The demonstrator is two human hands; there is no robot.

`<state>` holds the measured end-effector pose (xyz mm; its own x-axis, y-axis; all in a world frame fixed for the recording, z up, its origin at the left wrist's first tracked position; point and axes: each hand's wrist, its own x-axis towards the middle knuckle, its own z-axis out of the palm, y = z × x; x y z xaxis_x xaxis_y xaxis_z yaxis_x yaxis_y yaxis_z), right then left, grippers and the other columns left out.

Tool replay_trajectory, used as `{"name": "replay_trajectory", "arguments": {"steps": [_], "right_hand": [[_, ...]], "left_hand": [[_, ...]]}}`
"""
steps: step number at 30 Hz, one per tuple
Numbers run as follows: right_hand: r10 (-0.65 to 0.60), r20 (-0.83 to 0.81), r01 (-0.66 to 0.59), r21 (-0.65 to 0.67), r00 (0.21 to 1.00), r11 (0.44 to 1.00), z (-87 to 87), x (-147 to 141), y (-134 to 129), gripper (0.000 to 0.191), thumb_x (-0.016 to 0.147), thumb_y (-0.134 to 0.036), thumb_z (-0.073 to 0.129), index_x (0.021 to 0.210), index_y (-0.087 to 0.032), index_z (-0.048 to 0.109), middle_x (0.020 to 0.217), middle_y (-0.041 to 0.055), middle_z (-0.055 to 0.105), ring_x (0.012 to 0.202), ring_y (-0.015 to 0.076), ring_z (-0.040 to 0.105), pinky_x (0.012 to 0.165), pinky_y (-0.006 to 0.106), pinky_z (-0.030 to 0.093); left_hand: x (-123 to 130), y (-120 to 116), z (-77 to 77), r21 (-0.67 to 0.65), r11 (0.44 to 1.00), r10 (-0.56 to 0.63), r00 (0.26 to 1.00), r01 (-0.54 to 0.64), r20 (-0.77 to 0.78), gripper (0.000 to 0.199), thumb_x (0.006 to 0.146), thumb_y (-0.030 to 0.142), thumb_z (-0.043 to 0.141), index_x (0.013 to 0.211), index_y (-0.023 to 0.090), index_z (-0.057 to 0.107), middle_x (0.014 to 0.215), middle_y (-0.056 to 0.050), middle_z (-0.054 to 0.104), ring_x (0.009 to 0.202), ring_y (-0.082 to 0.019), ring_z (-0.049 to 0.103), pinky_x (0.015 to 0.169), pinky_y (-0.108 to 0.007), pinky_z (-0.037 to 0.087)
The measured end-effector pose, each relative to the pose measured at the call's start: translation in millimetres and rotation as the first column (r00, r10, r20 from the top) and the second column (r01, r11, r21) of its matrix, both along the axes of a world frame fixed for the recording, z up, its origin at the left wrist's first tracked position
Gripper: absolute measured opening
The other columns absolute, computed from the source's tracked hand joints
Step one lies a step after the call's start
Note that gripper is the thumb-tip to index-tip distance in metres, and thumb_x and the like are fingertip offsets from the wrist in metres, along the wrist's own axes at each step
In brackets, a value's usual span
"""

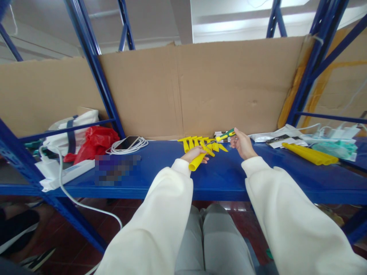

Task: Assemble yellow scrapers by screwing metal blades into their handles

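Screwdriver (225, 135) with a green-and-yellow handle and thin metal shaft, just right of the frame's centre, pinched at the handle's end between thumb and fingertips of the right hand (243, 144), shaft pointing left. Toward that shaft, in the left hand (191, 154), a yellow plastic tube with a branching end (196, 162), gripped with fingers wrapped around, open mouth facing the lower left; cannot tell whether the tip touches it. Just behind, at the centre, a row of small yellow plastic pieces (187, 145) on the blue metal shelf (163, 164). At right, long yellow plastic tubes (309, 153) side by side, near a black-and-white printed packet (282, 140) and crumpled pale-green plastic wrap (334, 148). At left, a dark-screened phone (128, 142) by a coiled white cable (116, 149), then a crumpled red plastic bag (97, 142) and a white power strip (76, 172). Across the upper middle, upright brown cardboard (229, 84).
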<state>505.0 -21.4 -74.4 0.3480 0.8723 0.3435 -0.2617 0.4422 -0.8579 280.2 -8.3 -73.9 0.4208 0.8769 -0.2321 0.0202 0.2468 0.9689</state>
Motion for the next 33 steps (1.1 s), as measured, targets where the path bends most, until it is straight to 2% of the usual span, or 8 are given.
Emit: {"name": "replay_trajectory", "arguments": {"steps": [10,17,23,28,33], "right_hand": [[-0.002,0.029,0.000,0.061,1.000,0.998,-2.7,1.6,0.0,0.059,0.075,-0.062,0.093,0.078,-0.026,0.047,0.043,-0.0129,0.042,0.032,0.0058,0.035,0.032,0.016,0.026],[0.003,0.010,-0.003,0.040,1.000,0.999,2.3,0.3,-4.2,0.058,0.081,-0.064,0.089,0.075,-0.025,0.046,0.046,-0.0082,0.050,0.035,0.0064,0.040,0.033,0.016,0.029],[0.031,0.037,-0.033,0.062,0.999,0.998,1.2,-0.2,-2.3,0.054,0.083,-0.062,0.087,0.077,-0.026,0.047,0.048,-0.0082,0.052,0.036,0.0085,0.044,0.035,0.017,0.034],[-0.025,0.019,0.023,0.085,1.000,0.996,-0.9,1.0,0.4,0.060,0.071,-0.061,0.095,0.076,-0.026,0.046,0.047,-0.0105,0.049,0.036,0.0076,0.042,0.033,0.017,0.031],[-0.050,0.012,0.049,0.076,0.999,0.996,-0.9,2.2,-0.3,0.056,0.072,-0.058,0.093,0.078,-0.026,0.047,0.046,-0.0115,0.047,0.034,0.0069,0.039,0.032,0.016,0.026]], "left_hand": [[1.2,-9.2,3.2,0.044,0.999,0.014,1.000,-0.013,-0.026,0.062,0.095,0.002,0.057,0.154,0.015,0.046,0.122,-0.016,0.076,0.053,-0.011,0.066,0.045,-0.021,0.055],[1.7,-4.6,-3.2,0.100,0.994,0.038,0.999,-0.036,-0.021,0.086,0.088,0.011,0.072,0.167,0.022,0.038,0.131,-0.019,0.074,0.060,-0.015,0.073,0.047,-0.024,0.057],[3.5,-8.4,0.1,0.110,0.993,0.059,0.997,-0.054,-0.045,0.081,0.089,0.004,0.062,0.165,0.022,0.041,0.131,-0.018,0.075,0.057,-0.012,0.069,0.046,-0.022,0.055],[1.7,-10.6,3.1,0.086,0.996,0.043,0.997,-0.038,-0.057,0.086,0.090,0.003,0.061,0.169,0.021,0.032,0.131,-0.017,0.073,0.058,-0.012,0.069,0.045,-0.021,0.054],[2.7,-10.1,1.6,0.114,0.993,0.046,0.997,-0.039,-0.058,0.084,0.089,0.005,0.062,0.167,0.021,0.035,0.132,-0.017,0.074,0.058,-0.013,0.069,0.047,-0.023,0.056]]}}
